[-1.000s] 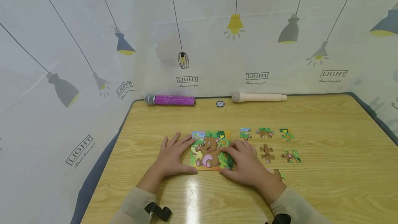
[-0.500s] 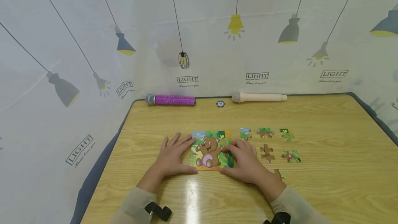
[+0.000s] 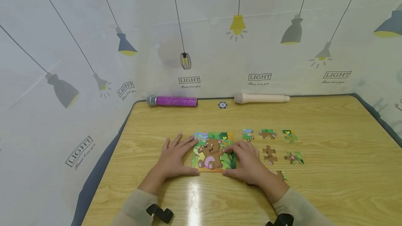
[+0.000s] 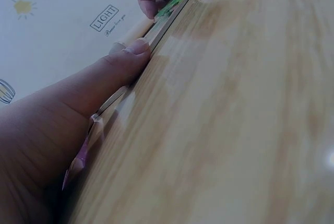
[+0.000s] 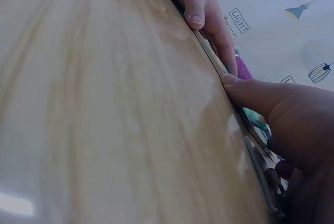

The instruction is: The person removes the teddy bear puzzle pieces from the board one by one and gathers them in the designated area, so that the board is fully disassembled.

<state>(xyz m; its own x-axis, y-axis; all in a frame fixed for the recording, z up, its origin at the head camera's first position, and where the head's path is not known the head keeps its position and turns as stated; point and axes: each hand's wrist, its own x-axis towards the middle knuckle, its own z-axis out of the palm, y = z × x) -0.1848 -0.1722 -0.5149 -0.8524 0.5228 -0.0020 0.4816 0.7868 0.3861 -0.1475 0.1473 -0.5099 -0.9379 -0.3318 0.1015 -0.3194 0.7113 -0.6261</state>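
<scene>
A square jigsaw puzzle (image 3: 205, 142) with a brown bear on it lies flat in the middle of the table. My left hand (image 3: 172, 158) rests at its left side, fingers spread, thumb against the near edge. From the right, my right hand (image 3: 248, 163) curls its index finger and thumb about a green leafy puzzle piece (image 3: 231, 159) at the lower right corner. Its palm side is hidden in the head view. Both wrist views show the left thumb (image 4: 104, 80) and right thumb (image 5: 255, 92) against the puzzle's near edge.
Several loose puzzle pieces lie right of the puzzle, among them a brown piece (image 3: 269, 154); one is partly hidden by the right forearm. Along the table's (image 3: 141, 125) far edge stand a purple microphone (image 3: 176, 101), a blue-and-white chip (image 3: 222, 105) and a cream microphone (image 3: 263, 98).
My right thumb has shifted very slightly to the right, and the leafy piece under the right hand looks slightly moved. The left hand stays in place.
</scene>
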